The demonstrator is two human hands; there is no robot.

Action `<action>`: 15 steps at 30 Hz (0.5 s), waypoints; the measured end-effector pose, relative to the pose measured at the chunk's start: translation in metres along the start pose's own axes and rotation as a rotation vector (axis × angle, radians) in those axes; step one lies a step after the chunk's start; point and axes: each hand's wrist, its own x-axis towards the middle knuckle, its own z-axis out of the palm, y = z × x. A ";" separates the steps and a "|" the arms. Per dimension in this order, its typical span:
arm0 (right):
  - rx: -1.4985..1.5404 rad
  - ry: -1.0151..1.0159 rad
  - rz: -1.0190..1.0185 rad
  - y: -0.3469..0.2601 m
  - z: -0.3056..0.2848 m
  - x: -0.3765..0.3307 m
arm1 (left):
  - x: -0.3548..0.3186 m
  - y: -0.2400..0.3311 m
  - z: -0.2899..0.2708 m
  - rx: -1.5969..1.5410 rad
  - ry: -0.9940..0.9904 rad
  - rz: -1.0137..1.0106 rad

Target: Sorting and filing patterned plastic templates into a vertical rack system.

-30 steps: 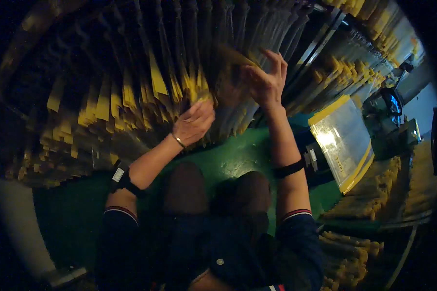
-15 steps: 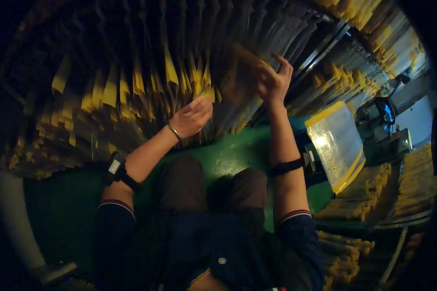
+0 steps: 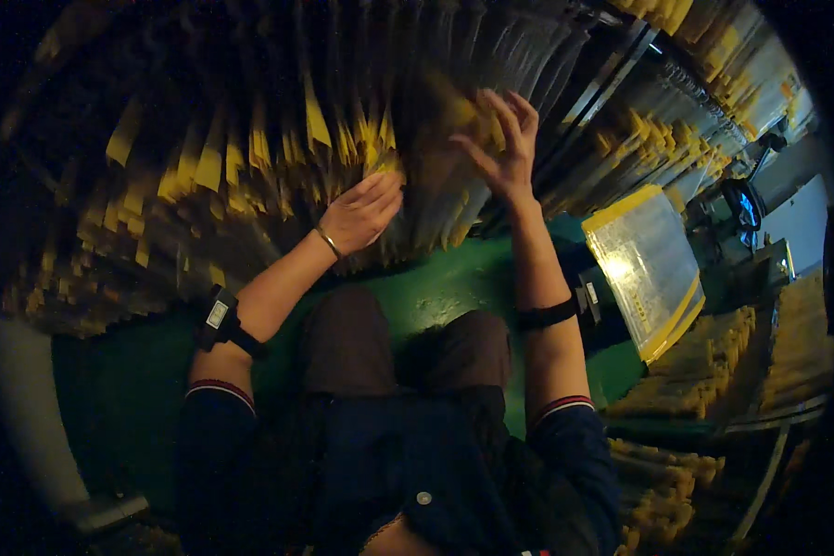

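Note:
A dense row of hanging sleeves with yellow edges (image 3: pixel 210 159) fills the dark space in front of me. My left hand (image 3: pixel 365 213), with a bangle at the wrist, has its fingers closed at the yellow edges near the middle of the row. Its fingertips are partly hidden among them. To the right, my right hand (image 3: pixel 510 157) is raised with thumb and fingers apart, holding nothing I can see. Just behind its fingers is a blurred yellowish sleeve edge (image 3: pixel 463 113); whether they touch cannot be made out.
A large clear sleeve with yellow borders (image 3: pixel 644 273) lies beyond my right forearm. More racks of yellow-edged sleeves (image 3: pixel 653 153) stand along the right side. The green floor (image 3: pixel 440 292) shows below the row. A pale post (image 3: pixel 32 398) rises at the left.
My right hand has shifted slightly left and upward, its thumb and fingers now spread wider. The left hand stays at nearly the same place by the yellow edges.

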 end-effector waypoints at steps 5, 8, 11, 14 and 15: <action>0.075 -0.125 -0.073 0.014 -0.018 -0.012 | 0.007 0.005 0.003 -0.076 0.040 0.006; 0.101 -0.144 -0.008 0.013 -0.024 -0.010 | 0.022 0.004 -0.006 -0.150 0.024 0.011; 0.149 -0.161 0.012 0.017 -0.026 -0.014 | 0.049 0.018 -0.018 -0.325 0.136 0.121; 0.067 -0.131 -0.019 0.024 -0.017 -0.014 | 0.081 0.036 -0.010 -0.334 0.193 0.261; 0.044 -0.075 -0.045 0.026 -0.014 -0.011 | 0.087 0.034 -0.006 -0.331 0.191 0.267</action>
